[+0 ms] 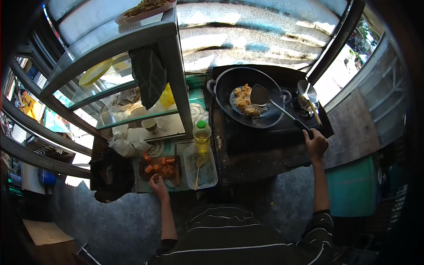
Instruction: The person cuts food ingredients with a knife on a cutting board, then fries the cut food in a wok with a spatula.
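My right hand (316, 144) is wrapped around the black handle of a spatula (260, 96). The spatula's broad dark blade is over a clump of golden-brown frying food (242, 98), which bubbles in oil inside a black wok (225, 79). At the near edge of a wooden cutting board (145, 173) is my left hand (159, 187), its fingers loosely bent and a little apart. Cut orange pieces that look like carrot (168, 169) lie scattered on that board, just beyond my fingertips. A knife (177, 171) lies along the board's right side.
Right of the board stands a clear plastic tub (213, 174) with a wooden spoon (198, 170) in it. Behind it is a green-capped bottle (202, 132) of yellow oil. A glass display case (170, 39) rises at left. A strainer (308, 95) rests right of the wok.
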Demonstrator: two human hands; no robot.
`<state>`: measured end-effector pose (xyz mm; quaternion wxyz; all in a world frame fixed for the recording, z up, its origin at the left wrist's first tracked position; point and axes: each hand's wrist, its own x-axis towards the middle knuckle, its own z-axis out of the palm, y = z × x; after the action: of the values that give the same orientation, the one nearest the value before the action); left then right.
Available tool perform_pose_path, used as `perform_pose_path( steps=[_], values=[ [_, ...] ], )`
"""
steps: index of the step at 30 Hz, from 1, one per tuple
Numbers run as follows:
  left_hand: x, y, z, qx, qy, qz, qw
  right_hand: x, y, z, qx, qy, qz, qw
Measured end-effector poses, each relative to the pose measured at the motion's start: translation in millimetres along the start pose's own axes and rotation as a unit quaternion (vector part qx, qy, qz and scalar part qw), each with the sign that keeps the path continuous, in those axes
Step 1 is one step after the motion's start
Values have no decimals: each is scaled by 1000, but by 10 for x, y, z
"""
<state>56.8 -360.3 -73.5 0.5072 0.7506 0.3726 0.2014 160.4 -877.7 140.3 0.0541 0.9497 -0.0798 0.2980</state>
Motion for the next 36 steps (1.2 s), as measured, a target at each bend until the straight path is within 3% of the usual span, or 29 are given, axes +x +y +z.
perform_pose_path(
  steps=[11,17,25,30,36],
  values=[
    [-26,42,60,-15,-7,3,1000,51,42,-105,-10,-25,39,999],
    [-36,67,87,12,-12,4,1000,67,-256,76,28,-23,69,997],
    [-3,112,124,-29,-11,7,999,128,-208,70,41,-50,45,997],
    [-30,-27,82,-12,-10,6,1000,229,-85,248,2,28,51,998],
    [-11,4,95,-1,-15,3,1000,186,-113,439,-12,10,6,1000]
  ],
)
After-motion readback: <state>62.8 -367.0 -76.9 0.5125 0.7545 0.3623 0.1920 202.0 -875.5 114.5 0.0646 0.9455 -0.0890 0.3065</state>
